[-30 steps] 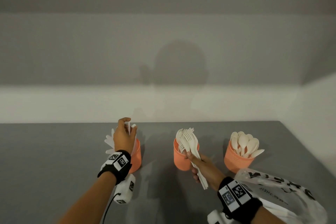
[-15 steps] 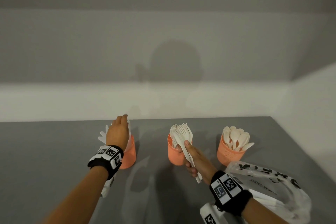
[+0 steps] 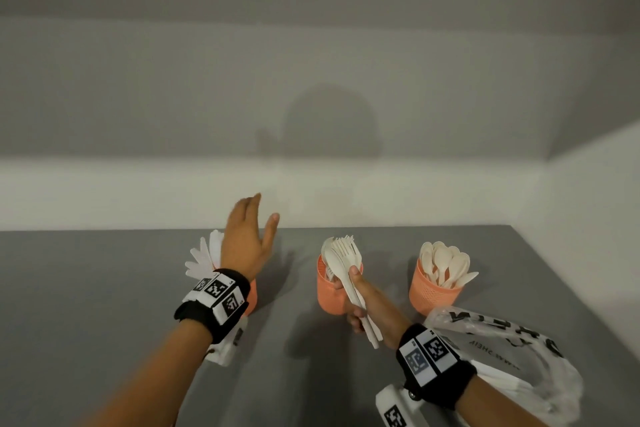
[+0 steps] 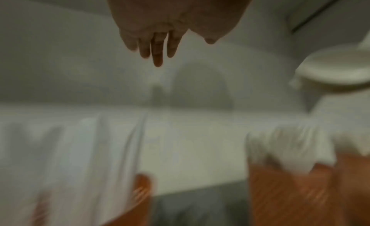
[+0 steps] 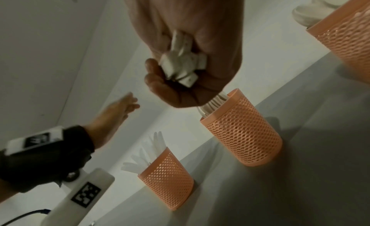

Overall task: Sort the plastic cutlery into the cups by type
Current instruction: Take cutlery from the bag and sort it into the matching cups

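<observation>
Head view first: left hand (image 3: 246, 242) is raised above the leftmost cup (image 3: 252, 298), fingers straight and spread, holding nothing; white knives (image 3: 205, 258) fan out of that cup just to the left of the wrist. Right hand (image 3: 363, 302) grips a bundle of forks (image 3: 346, 267) by the handles, tines up, directly in front of the middle cup (image 3: 329, 291), which the fingers seem to touch. To the right of that hand stands the spoon cup (image 3: 433, 298) with spoons (image 3: 446, 262) heaped in it, and just beside the right wrist lies a crumpled plastic bag (image 3: 519, 357) on the grey table (image 3: 86, 288). Left wrist view is heavily blurred: the left hand's fingers (image 4: 158, 47) hang straight and empty, below them at lower left an orange rim (image 4: 140, 197) with pale blades (image 4: 90, 150), likely the knife cup, and to the right another orange cup (image 4: 290, 190) topped with white tines. Right wrist view: the right hand's fingers (image 5: 158, 80) are curled round the square handle ends of the forks (image 5: 182, 66); just beyond the fist the mesh cup (image 5: 242, 142) holds more fork handles, the knife cup (image 5: 168, 180) stands farther off toward the left hand (image 5: 118, 112), which is open in the air, and the third cup (image 5: 348, 39) sits at the upper right edge.
</observation>
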Available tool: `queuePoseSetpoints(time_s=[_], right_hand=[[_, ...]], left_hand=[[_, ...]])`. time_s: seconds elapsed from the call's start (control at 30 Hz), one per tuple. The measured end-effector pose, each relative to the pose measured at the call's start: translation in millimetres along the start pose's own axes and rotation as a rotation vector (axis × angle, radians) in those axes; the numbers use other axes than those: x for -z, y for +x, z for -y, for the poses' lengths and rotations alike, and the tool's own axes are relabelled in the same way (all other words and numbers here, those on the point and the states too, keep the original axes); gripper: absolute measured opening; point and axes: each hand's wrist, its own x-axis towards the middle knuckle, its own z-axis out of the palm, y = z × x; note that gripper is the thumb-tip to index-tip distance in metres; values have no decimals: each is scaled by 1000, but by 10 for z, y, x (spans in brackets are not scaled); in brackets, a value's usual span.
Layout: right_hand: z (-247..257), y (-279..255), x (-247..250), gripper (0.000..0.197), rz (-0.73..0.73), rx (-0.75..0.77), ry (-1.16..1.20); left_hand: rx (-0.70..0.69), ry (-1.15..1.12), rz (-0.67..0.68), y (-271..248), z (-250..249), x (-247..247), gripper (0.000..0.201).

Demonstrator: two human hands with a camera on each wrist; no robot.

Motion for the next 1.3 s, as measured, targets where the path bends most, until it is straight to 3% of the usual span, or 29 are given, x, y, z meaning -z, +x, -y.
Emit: queuePoseSetpoints(time_s=[0.07,0.23,0.3,0.37,0.43,0.5,0.57,0.63,0.67,0.73,0.8,0.87,0.97,1.1,1.3], right_hand=[[6,21,-43,51,36,-8,54],[108,-68,-190,28,222,14,140],[108,-115,-196,32,303,-20,112],[99,-154,-180,33,334,-86,69],[95,-192,-178,21,270,-88,-42],[74,-193,-183,14,148,33,-206],[50,-198,-203,17,34,179,-288],[12,-225,-239,21,-14,225,-220],[-8,-241,-257,21,-21,212,-166],[-8,-266,-240,15,-30,129,-37],[62,-310,-171,35,-3,14,75],[121,-350,-89,52,35,-39,70],[121,-388,-46,57,62,-61,57],[64,-380,-53,45,40,-19,144],[49,-404,-55,44,26,-9,138]], left_hand=[[94,-392,78,-138,-335,-1,53],[457,-951,568,-546,-656,-234,51],[556,-1108,593,-650,-688,-305,40],[643,-1187,523,-703,-761,-335,22],[677,-1086,435,-729,-833,-385,16],[668,-883,317,-733,-882,-441,18],[652,-781,192,-745,-941,-479,18],[643,-784,148,-751,-1002,-516,10],[643,-791,150,-748,-1038,-509,15],[652,-832,251,-751,-1036,-487,43],[636,-922,411,-784,-979,-441,57],[616,-981,479,-856,-942,-387,45],[574,-986,420,-929,-949,-347,26],[550,-970,460,-970,-982,-297,26],[544,-917,527,-982,-1024,-199,33]])
